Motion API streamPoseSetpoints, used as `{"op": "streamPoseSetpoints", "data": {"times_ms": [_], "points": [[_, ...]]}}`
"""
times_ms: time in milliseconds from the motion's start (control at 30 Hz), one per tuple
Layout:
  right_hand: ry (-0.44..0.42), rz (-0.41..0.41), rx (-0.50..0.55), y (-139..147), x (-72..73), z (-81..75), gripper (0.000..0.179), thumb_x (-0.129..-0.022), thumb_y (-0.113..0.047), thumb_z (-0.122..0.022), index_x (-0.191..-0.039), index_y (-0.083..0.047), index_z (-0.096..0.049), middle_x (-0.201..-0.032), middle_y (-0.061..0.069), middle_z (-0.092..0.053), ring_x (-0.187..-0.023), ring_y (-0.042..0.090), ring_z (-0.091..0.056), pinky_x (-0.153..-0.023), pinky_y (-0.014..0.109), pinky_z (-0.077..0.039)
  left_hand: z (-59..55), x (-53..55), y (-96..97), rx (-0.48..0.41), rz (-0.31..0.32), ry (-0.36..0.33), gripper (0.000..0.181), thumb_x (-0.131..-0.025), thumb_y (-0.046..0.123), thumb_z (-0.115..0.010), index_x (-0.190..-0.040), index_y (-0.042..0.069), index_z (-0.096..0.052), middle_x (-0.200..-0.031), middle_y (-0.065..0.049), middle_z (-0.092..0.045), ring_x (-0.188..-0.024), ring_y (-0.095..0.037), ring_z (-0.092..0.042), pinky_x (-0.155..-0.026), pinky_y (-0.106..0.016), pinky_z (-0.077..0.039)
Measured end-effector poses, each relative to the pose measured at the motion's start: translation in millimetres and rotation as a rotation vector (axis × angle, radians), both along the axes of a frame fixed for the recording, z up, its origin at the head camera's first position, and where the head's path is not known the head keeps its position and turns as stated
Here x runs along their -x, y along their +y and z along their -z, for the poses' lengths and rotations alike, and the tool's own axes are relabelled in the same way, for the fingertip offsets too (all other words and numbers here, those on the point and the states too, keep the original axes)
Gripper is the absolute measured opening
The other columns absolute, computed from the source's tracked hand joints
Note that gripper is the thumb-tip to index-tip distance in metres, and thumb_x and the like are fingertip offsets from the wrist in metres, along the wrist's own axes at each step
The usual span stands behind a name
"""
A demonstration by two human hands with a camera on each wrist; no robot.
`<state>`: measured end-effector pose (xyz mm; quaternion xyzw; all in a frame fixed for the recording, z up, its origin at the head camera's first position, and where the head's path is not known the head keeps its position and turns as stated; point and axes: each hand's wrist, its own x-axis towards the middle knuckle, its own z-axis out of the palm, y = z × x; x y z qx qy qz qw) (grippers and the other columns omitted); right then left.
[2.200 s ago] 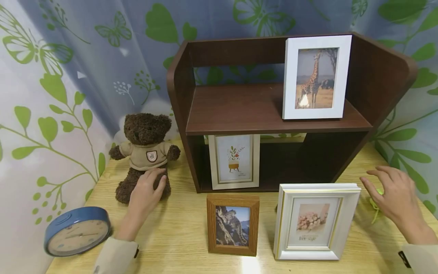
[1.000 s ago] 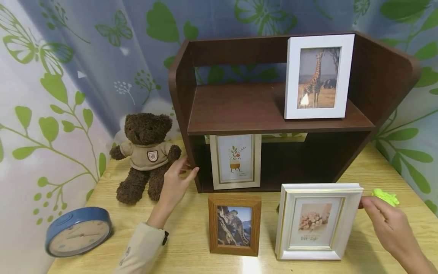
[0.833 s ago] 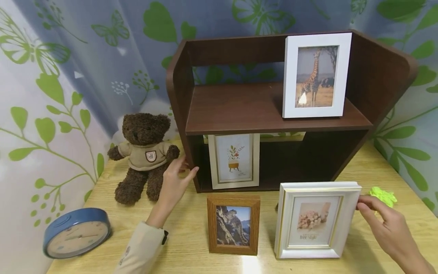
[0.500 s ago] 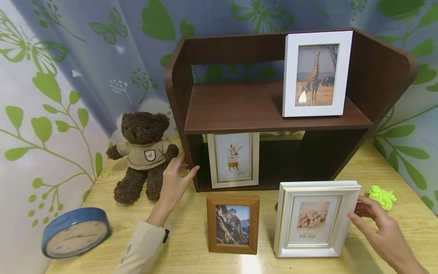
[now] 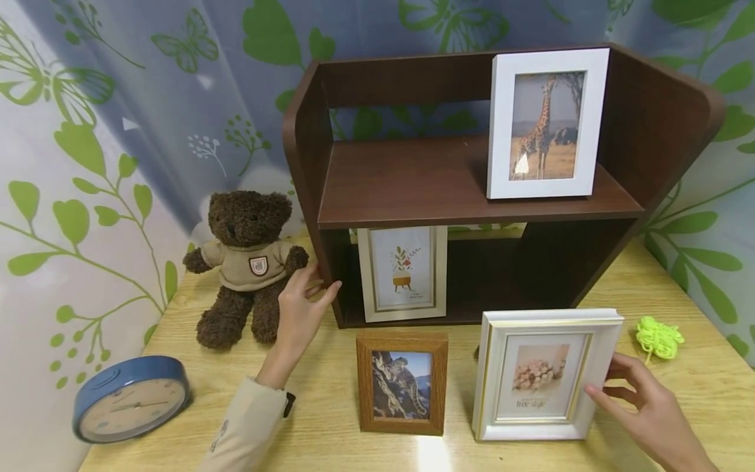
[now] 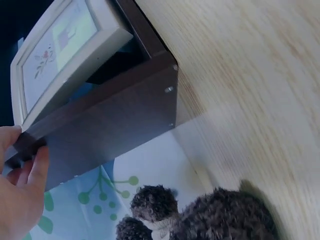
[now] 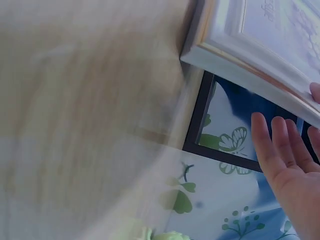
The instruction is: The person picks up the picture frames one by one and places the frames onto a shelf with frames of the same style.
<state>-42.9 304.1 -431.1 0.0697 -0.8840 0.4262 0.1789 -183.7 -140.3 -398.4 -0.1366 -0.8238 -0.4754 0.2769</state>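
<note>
Noted right hand (image 7: 296,182) cut off by right wrist view's right edge. Found dark object (image 5: 476,352) mostly hidden behind flower-picture frame (image 5: 538,377), unidentifiable; teddy bear (image 6: 227,217) cropped by left wrist view's lower edge.

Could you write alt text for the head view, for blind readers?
A person's left hand holds the side of a shelf; the right hand is at the edge of a flower picture. A giraffe picture and plant picture stand on the shelf; a wooden frame, teddy bear, clock and green yarn are on the table.
</note>
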Motion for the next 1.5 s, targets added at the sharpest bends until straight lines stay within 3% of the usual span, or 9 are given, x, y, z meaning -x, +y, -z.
{"op": "streamPoseSetpoints", "data": {"times_ms": [200, 333, 567, 767, 900, 1067, 1267, 1500], "points": [[-0.063, 0.023, 0.052, -1.3, -1.4, 4.8, 0.054, -0.078, 0.012, -0.070, -0.122, -0.012, -0.052, -0.099, -0.024, -0.055, -0.090, -0.011, -0.051, -0.067, 0.007, -0.051, 1.0, -4.0, 2.8, -0.140, -0.011, -0.031, 0.044, -0.080, 0.002, -0.075, -0.121, -0.007, -0.060, -0.105, -0.022, -0.063, -0.094, -0.034, -0.065, -0.081, -0.034, -0.058], [-0.061, 0.017, 0.111, -2.5, -2.1, 7.0, 0.064, -0.077, 0.017, -0.068, -0.123, -0.023, -0.052, -0.101, -0.023, -0.055, -0.090, -0.011, -0.053, -0.067, 0.007, -0.051, 1.8, -5.5, 3.9, -0.172, -0.025, -0.034, 0.041, -0.080, 0.004, -0.075, -0.118, -0.004, -0.064, -0.105, -0.021, -0.066, -0.095, -0.033, -0.066, -0.079, -0.033, -0.058], [-0.040, 0.011, 0.126, -2.8, -3.6, 7.0, 0.061, -0.076, 0.019, -0.067, -0.124, -0.017, -0.056, -0.101, -0.023, -0.057, -0.091, -0.011, -0.054, -0.069, 0.008, -0.052, -1.4, -8.9, 7.0, -0.191, -0.054, -0.024, 0.037, -0.082, 0.003, -0.074, -0.116, -0.003, -0.065, -0.105, -0.020, -0.067, -0.095, -0.031, -0.067, -0.077, -0.027, -0.058], [-0.012, -0.059, 0.250, 0.6, -5.8, 9.6, 0.062, -0.074, 0.026, -0.063, -0.122, -0.013, -0.059, -0.100, -0.017, -0.062, -0.094, -0.008, -0.058, -0.071, 0.009, -0.053, -0.7, -6.1, 6.7, -0.166, -0.041, 0.049, 0.035, -0.079, 0.001, -0.075, -0.112, -0.004, -0.067, -0.101, -0.020, -0.068, -0.091, -0.031, -0.068, -0.076, -0.023, -0.057], [-0.034, -0.050, 0.294, 2.2, -6.3, 9.7, 0.059, -0.075, 0.024, -0.064, -0.121, -0.013, -0.062, -0.098, -0.016, -0.064, -0.093, -0.008, -0.059, -0.072, 0.006, -0.051, -0.8, -3.4, 5.7, -0.159, -0.032, 0.085, 0.033, -0.078, -0.001, -0.076, -0.110, -0.005, -0.068, -0.099, -0.019, -0.069, -0.087, -0.030, -0.069, -0.076, -0.022, -0.057], [-0.084, 0.007, 0.248, 1.2, -6.6, 8.1, 0.056, -0.078, 0.017, -0.067, -0.120, -0.019, -0.062, -0.097, -0.020, -0.064, -0.092, -0.010, -0.058, -0.072, 0.006, -0.050, -0.4, -1.7, 2.8, -0.170, -0.009, 0.103, 0.030, -0.078, -0.001, -0.076, -0.107, -0.005, -0.068, -0.095, -0.019, -0.070, -0.084, -0.029, -0.070, -0.075, -0.024, -0.058], [-0.105, 0.041, 0.227, 0.7, -7.1, 5.0, 0.048, -0.079, 0.013, -0.069, -0.119, -0.013, -0.064, -0.095, -0.020, -0.065, -0.091, -0.010, -0.058, -0.072, 0.006, -0.050, -0.4, 0.1, 2.0, -0.145, -0.006, 0.119, 0.031, -0.077, -0.003, -0.076, -0.106, -0.007, -0.067, -0.093, -0.021, -0.069, -0.083, -0.031, -0.069, -0.075, -0.026, -0.058], [-0.106, 0.067, 0.169, 1.0, -7.1, 1.0, 0.048, -0.079, 0.012, -0.070, -0.122, -0.008, -0.063, -0.093, -0.021, -0.065, -0.091, -0.010, -0.058, -0.073, 0.004, -0.048, 2.4, -0.7, 2.0, -0.132, -0.012, 0.120, 0.032, -0.076, -0.005, -0.076, -0.107, -0.009, -0.066, -0.094, -0.021, -0.069, -0.083, -0.032, -0.069, -0.075, -0.019, -0.057]]}}
